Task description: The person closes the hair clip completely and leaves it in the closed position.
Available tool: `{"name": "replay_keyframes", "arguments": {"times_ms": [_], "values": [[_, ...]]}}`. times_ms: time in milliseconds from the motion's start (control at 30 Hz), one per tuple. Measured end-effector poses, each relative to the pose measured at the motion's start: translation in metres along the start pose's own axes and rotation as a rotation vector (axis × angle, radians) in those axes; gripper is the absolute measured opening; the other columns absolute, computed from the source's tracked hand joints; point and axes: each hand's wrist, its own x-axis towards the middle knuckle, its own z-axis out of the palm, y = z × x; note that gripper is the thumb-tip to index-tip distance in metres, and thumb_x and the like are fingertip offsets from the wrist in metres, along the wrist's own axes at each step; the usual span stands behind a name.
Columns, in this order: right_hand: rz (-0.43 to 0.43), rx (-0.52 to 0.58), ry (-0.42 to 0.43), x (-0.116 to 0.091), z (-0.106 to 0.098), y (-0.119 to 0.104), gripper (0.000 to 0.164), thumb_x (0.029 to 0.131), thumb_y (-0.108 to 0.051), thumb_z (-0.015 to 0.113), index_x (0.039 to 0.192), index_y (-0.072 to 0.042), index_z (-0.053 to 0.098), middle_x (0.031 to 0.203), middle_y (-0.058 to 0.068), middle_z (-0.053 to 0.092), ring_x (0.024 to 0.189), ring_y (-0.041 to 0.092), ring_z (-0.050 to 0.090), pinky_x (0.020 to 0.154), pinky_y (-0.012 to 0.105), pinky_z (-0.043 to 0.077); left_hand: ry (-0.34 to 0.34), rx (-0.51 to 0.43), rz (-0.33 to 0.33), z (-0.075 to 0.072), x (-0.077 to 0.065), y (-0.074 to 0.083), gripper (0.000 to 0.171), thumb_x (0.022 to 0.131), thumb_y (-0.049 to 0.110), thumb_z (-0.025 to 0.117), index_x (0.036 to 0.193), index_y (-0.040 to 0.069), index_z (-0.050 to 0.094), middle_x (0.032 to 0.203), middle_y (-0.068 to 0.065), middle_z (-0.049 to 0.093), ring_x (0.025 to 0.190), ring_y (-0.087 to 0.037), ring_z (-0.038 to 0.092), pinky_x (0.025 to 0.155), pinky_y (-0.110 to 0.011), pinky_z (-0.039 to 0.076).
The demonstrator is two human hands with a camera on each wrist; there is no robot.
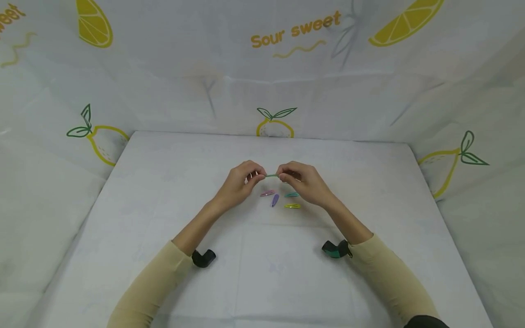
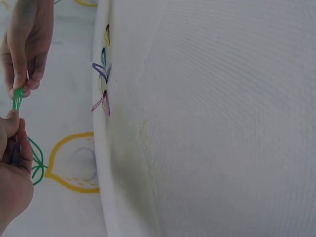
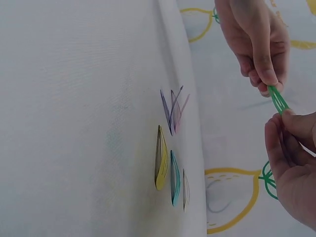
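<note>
A green snap hair clip (image 1: 271,175) is held above the table between both hands. My left hand (image 1: 241,183) pinches one end with thumb and fingertips, and my right hand (image 1: 306,182) pinches the other. Both wrist views show the slotted green clip (image 3: 278,100) spanning the gap between the fingertips. Below the hands lie a pink clip (image 1: 267,193), a purple clip (image 1: 275,200), a teal clip (image 1: 292,195) and a yellow clip (image 1: 293,206). A pale clip (image 3: 186,191) rests beside the teal one in the right wrist view. The purple and pink clips appear open there.
A white cloth (image 1: 262,273) covers the table. Hanging white cloth (image 1: 172,91) with lemon prints surrounds its back and sides. Black wrist-worn devices (image 1: 203,258) sit at both sleeve cuffs.
</note>
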Motion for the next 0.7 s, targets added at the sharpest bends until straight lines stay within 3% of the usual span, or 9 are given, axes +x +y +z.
{"name": "replay_keyframes", "arguments": {"times_ms": [200,400,500,567,700], "values": [[-0.011,0.029,-0.036,-0.0008,-0.0025,0.0019,0.011,0.107,-0.007,0.068,0.112,0.0,0.073,0.104,0.015,0.072,0.095,0.025,0.064,0.085,0.016,0.055,-0.004,-0.007,0.01,0.0025,-0.0007,0.0023,0.008,0.106,0.008,0.068,0.107,0.002,0.073,0.1,-0.011,0.072,0.089,-0.017,0.06,0.077,-0.022,0.05],[0.028,0.065,-0.035,-0.002,-0.002,0.0029,0.012,0.107,-0.007,0.067,0.113,0.0,0.074,0.106,0.02,0.075,0.098,0.042,0.068,0.088,0.015,0.057,0.053,-0.017,-0.013,0.0038,-0.0018,-0.0016,0.007,0.102,0.011,0.075,0.105,0.005,0.078,0.098,-0.009,0.076,0.084,-0.015,0.061,0.075,-0.022,0.051],[0.051,0.1,-0.025,-0.0018,-0.0023,0.0019,0.012,0.107,-0.007,0.067,0.113,0.001,0.074,0.109,0.022,0.076,0.1,0.043,0.071,0.089,0.015,0.058,0.069,-0.027,-0.016,0.0027,-0.0015,-0.0008,0.008,0.1,0.013,0.078,0.104,0.006,0.08,0.098,-0.008,0.078,0.085,-0.016,0.063,0.075,-0.021,0.052],[0.065,0.114,-0.018,-0.0015,-0.003,0.0014,0.012,0.107,-0.007,0.067,0.113,0.001,0.074,0.108,0.02,0.077,0.099,0.04,0.073,0.09,0.017,0.06,0.071,-0.032,-0.008,0.0022,-0.0015,-0.0007,0.008,0.1,0.013,0.079,0.105,0.007,0.08,0.099,-0.007,0.079,0.087,-0.016,0.065,0.075,-0.022,0.052],[0.091,0.149,-0.008,-0.0005,-0.0048,0.0018,0.011,0.106,-0.005,0.069,0.113,0.002,0.074,0.106,0.019,0.077,0.098,0.04,0.074,0.093,0.035,0.066,0.072,-0.039,0.003,0.0014,-0.0017,-0.0008,0.009,0.099,0.014,0.081,0.105,0.008,0.081,0.099,-0.006,0.08,0.089,-0.017,0.067,0.075,-0.024,0.052]]}}
